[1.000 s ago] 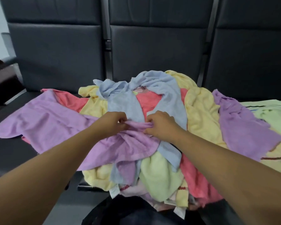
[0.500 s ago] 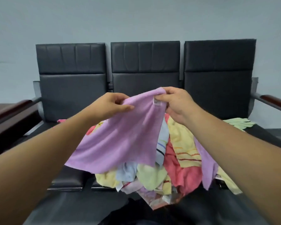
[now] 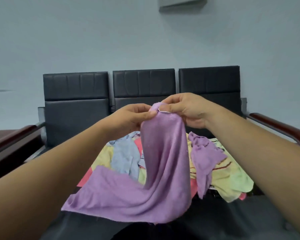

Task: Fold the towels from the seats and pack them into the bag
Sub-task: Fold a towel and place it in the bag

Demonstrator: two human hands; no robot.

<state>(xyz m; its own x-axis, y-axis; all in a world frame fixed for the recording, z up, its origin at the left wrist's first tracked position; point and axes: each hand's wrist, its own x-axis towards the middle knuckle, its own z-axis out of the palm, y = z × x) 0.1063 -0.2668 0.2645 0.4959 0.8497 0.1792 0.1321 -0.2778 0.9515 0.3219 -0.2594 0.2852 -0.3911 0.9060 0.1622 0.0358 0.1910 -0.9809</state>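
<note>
Pinching purple towel (image 3: 163, 161) aloft, left hand (image 3: 128, 116) and right hand (image 3: 187, 110) fingers; tag (image 3: 164, 111) unreadable

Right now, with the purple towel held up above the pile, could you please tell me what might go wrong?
The left grip and right grip pinch the purple towel almost together, so it hangs bunched and may fold crooked. A second towel, also purple, droops at the pile's front and could slide off the seat.

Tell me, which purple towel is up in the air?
The purple towel in the middle, pinched at its top by the left hand and right hand. The other purple towel lies crumpled on the pile to its right, untouched.
</note>
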